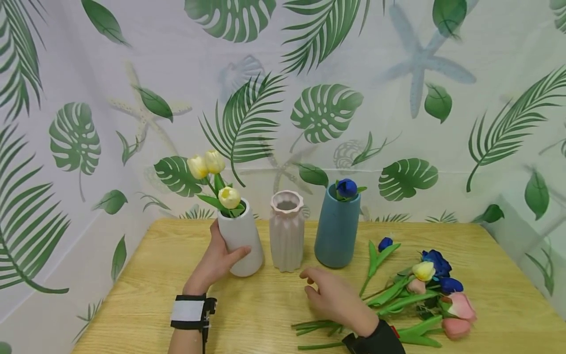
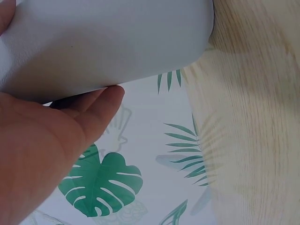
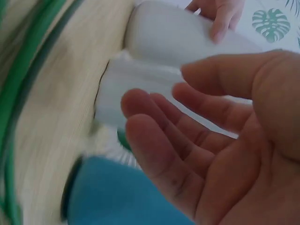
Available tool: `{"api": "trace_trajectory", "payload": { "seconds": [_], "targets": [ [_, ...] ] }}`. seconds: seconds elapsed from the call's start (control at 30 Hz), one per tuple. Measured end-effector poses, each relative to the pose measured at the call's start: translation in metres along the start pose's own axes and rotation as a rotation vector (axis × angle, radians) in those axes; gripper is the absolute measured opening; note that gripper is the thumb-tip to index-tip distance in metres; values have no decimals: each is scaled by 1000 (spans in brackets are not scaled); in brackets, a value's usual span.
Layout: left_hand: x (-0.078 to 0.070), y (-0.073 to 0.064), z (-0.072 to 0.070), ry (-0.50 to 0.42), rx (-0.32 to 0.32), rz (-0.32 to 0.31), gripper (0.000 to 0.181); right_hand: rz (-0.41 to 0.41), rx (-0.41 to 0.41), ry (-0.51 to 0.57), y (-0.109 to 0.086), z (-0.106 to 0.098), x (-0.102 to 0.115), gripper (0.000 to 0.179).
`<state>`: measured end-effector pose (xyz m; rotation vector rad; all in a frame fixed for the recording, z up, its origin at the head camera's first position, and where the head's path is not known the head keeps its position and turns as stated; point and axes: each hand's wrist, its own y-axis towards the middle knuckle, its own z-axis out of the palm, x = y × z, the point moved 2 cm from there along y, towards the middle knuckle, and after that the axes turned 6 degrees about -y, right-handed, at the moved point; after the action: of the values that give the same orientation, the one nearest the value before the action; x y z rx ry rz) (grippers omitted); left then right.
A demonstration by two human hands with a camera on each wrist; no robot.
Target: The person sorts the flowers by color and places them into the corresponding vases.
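My left hand [image 1: 219, 260] grips a smooth white vase [image 1: 240, 238], the thumb across its front and the fingers round its left side. The vase leans a little to the left in the head view. Yellow tulips [image 1: 229, 197] with green leaves stand in its mouth. In the left wrist view, fingertips lie against the white vase [image 2: 117, 33]. My right hand [image 1: 338, 300] holds nothing, its fingers loosely bent, just in front of a ribbed pale pink vase [image 1: 287, 241]. Behind that hand in the right wrist view are the pink vase [image 3: 136, 84] and a blue vase [image 3: 117, 192].
The blue vase [image 1: 337, 231] holds a blue flower [image 1: 347, 188]. On the right of the wooden table [image 1: 146, 295] lies a pile of loose stems with pink roses [image 1: 462, 306], blue flowers [image 1: 437, 263] and a yellow tulip [image 1: 423, 271]. A single blue bud [image 1: 385, 244] lies behind them. A leaf-printed cloth [image 1: 265, 123] hangs behind.
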<state>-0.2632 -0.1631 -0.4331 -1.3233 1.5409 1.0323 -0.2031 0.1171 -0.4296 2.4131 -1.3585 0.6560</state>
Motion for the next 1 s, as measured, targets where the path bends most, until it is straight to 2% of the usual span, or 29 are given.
{"api": "trace_trajectory", "payload": {
  "seconds": [0.1,0.2,0.33,0.43,0.57,0.67,0.87,1.0],
  "targets": [
    [0,-1,0,1,1,4,106,39,74,-29,-10,-8,-9,27],
    [0,0,0,1,4,-2,106,97,185,-36,-18,-12,-16,33],
    [-1,0,0,-2,5,0,105,111,274,-55,-24,-9,-24,27],
    [-1,-1,0,-4,7,10,105,79,287,-64,-24,-5,-29,17],
    [-1,-2,0,-5,7,8,105,53,291,-65,-24,-3,-33,18],
    [-1,-1,0,-10,4,4,105,54,300,-58,-25,-3,-35,18],
    [1,-1,1,-9,2,-3,104,109,341,-10,-28,-5,-38,15],
    [-2,-1,1,-4,3,7,104,92,331,-24,-28,-6,-39,17]
  ]
}}
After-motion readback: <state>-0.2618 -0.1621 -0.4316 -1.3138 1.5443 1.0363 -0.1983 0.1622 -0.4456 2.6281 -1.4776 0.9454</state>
